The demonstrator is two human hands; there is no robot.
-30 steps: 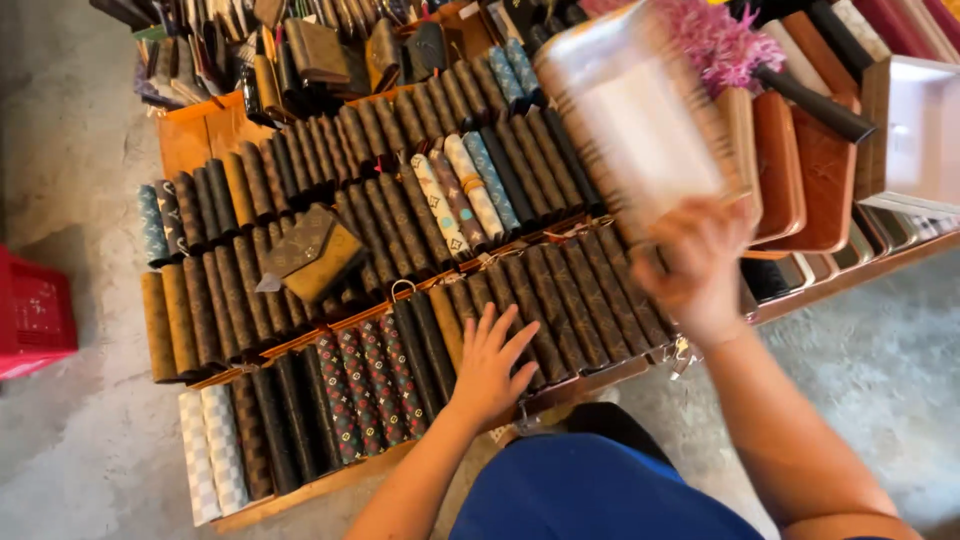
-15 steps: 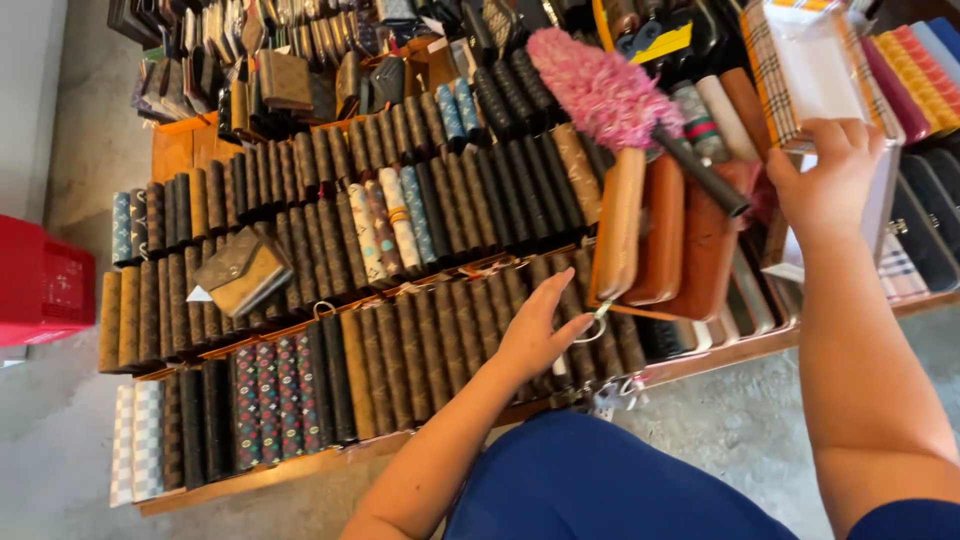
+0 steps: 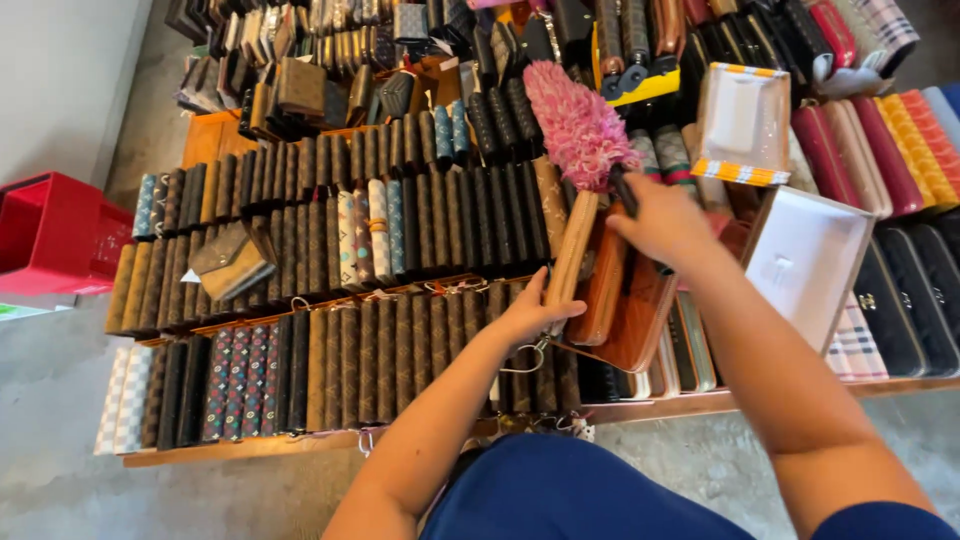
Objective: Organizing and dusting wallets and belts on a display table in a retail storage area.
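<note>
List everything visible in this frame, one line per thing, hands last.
wallets: many, mostly brown and black, some patterned, in rows on the table
tan wallets: a few, upright, centre right, by both hands
duster: one, pink, fluffy head above the tan wallets
open boxes: two, white inside, right of the duster
pink and red wallets: several, upper right
table: one, wooden, front edge showing
crate: one, red, on the floor at left
floor: grey concrete
left hand: rests on a tan wallet's edge
right hand: grips the duster's dark handle
</note>
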